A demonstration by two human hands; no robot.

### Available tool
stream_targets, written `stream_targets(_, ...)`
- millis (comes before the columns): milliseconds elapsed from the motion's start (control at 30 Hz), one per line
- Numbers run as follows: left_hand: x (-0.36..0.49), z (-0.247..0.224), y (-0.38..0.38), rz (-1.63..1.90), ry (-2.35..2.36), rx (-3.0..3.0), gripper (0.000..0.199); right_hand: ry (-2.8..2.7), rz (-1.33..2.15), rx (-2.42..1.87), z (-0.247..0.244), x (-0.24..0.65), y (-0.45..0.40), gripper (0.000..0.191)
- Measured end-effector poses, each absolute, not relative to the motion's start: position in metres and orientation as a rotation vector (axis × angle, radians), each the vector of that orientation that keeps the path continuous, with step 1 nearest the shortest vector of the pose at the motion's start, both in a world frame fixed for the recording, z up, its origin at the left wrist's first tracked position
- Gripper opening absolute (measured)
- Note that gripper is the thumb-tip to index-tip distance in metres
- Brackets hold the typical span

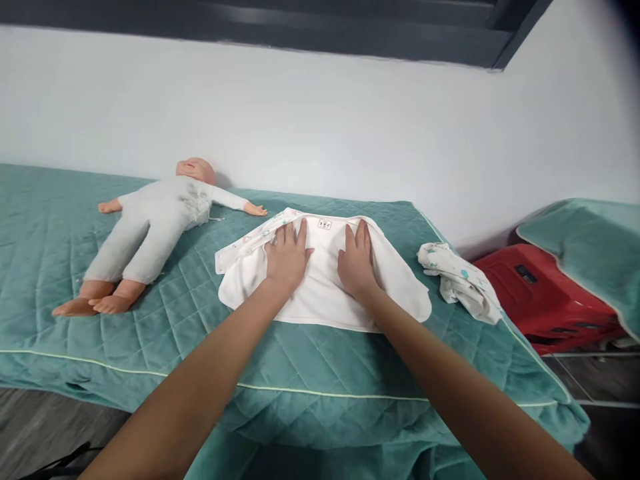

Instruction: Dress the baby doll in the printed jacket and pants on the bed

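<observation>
A small white garment (320,293) lies spread out on a green quilted cover (310,360), its inner side and a neck label facing up. A patterned edge shows along its left side. My left hand (289,257) rests flat on the left part of the garment, fingers spread toward the neckline. On the right part lies my right hand (357,260), its fingers stretched out and pressed on the cloth. Neither hand grips anything.
A doll (160,220) in pale clothing lies on its back at the left. A crumpled patterned white cloth (463,280) sits near the cover's right edge. Beyond that edge stands a red plastic object (545,293), partly under green fabric. A white wall (320,127) rises behind.
</observation>
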State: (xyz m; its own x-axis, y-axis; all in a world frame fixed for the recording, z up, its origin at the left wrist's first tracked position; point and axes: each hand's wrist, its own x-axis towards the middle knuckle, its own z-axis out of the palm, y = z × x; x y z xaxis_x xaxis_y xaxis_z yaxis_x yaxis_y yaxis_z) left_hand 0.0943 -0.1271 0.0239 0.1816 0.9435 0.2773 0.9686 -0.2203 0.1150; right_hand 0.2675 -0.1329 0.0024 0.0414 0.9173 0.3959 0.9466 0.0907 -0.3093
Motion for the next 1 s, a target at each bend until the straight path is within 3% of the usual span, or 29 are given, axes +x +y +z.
stream_targets(267, 0.096, 0.017, -0.098, -0.395, -2.017, -2.395, 0.066, -1.963, -0.111, -1.76, 0.001, 0.273, -0.113, 0.053)
stream_targets(667, 0.099, 0.008, -0.084, -0.566, -2.063, -2.336, 0.064, -1.993, 0.118, -1.873, -0.01, 0.287, -0.082, 0.068)
stream_targets(1000, 0.105, 0.012, -0.094, -0.617, -1.977, -2.22, 0.06, -1.9, -0.04, -1.728, -0.003, 0.284, -0.096, 0.07)
